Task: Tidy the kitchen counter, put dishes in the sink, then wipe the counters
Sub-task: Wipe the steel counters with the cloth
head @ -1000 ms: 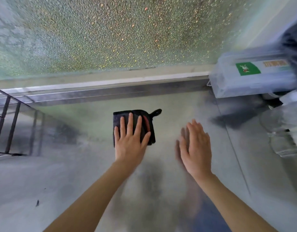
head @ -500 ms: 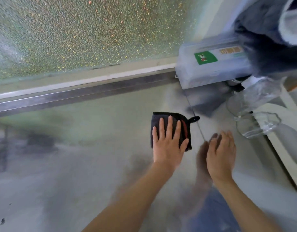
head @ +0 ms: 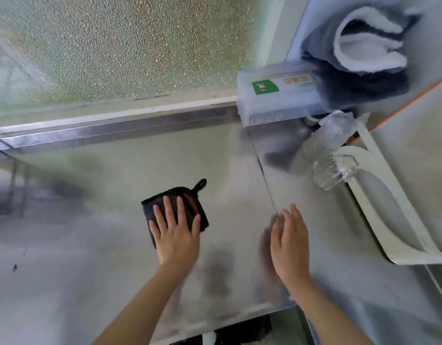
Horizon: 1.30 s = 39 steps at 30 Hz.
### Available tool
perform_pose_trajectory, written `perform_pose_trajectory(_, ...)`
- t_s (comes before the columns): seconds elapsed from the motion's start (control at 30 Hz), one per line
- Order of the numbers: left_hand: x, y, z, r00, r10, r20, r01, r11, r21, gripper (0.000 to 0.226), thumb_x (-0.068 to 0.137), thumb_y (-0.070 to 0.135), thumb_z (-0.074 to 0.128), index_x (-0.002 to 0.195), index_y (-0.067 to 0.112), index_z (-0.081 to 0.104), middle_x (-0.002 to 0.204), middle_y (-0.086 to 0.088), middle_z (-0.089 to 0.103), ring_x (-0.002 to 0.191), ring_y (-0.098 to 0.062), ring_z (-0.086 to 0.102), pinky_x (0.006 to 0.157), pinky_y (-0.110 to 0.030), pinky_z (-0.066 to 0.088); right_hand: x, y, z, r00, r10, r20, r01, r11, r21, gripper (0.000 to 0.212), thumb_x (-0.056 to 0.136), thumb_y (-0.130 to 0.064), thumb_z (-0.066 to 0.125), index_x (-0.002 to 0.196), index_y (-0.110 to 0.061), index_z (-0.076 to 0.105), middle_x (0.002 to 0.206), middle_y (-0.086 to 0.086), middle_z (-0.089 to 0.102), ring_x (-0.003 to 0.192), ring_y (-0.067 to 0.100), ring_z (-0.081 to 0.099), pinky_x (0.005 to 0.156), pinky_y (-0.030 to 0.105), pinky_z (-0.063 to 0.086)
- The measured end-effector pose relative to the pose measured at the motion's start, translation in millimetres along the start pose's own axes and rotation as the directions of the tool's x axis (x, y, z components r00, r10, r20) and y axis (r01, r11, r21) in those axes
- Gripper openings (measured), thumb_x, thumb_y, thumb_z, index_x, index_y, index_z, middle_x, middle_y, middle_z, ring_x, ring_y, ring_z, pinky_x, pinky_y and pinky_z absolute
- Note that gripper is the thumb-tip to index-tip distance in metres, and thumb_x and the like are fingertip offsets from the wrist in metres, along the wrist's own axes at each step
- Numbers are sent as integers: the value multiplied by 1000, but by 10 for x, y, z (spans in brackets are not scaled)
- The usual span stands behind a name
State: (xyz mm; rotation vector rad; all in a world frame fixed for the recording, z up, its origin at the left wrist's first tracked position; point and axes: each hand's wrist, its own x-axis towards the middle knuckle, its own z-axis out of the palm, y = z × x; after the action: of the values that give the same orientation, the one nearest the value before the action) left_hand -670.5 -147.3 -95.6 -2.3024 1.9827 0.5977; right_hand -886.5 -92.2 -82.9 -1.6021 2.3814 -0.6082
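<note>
Now the left hand (head: 176,239) lies flat, fingers spread, pressing on a folded black cloth (head: 176,207) with a red stripe and a small hanging loop; it grips nothing, only bears down with the palm. The cloth rests on the steel tabletop (head: 90,270), near its middle. The right hand (head: 291,245) is open and flat just beside a seam in the steel, holding nothing; whether it touches the surface I cannot tell. At the back right stands a clear plastic box (head: 272,100) with a green label, against the frosted window (head: 115,46). Near it lies a clear glass (head: 332,170) beside a white tray (head: 394,220).
</note>
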Motion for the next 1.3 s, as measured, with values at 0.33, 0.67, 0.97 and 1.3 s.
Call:
perform_pose_trajectory(0.33, -994, 658, 371, 964, 237, 123, -242, 970, 35, 63, 96, 53, 9, 139, 17, 39, 145, -11, 39, 134, -33, 30, 103, -50, 35, -431, 306, -287, 989, -150, 9, 149, 986, 71, 38, 94, -25, 31, 113, -2, 56, 135, 17, 49, 123, 32, 49, 98, 43, 46)
perform_pose_trajectory(0.67, -1799, -865, 93, 985, -122, -120, 115, 991, -63, 73, 85, 63, 9, 147, 26, 19, 155, 6, -5, 142, -13, -11, 113, -43, 3, -110, -599, 454, 612, -593, 523, 721, 690, -61, 57, 96, -43, 13, 149, -23, 17, 158, -2, 7, 145, 23, 2, 116, 41, 5)
perform_pose_trajectory(0.97, -1966, -1214, -36, 950, -313, 2, 313, 949, -34, 99, 65, 85, 3, 145, 28, -8, 151, 5, -21, 140, -17, -19, 112, -40, -8, -334, -559, 415, 928, -206, 310, 271, 945, -182, 75, 92, -46, 22, 145, 7, 10, 153, 25, 11, 143, 34, 11, 116, 48, 15)
perform_pose_trajectory(1.3, -1795, -1885, -170, 972, -231, -34, 230, 973, -21, 103, 67, 83, 6, 146, 19, -11, 152, 1, -19, 139, -14, -20, 111, -37, -8, -1194, -1111, 733, 460, -701, 545, 853, 519, -54, 68, 94, -49, 29, 147, -7, 19, 155, 8, 17, 143, 22, 17, 115, 39, 20)
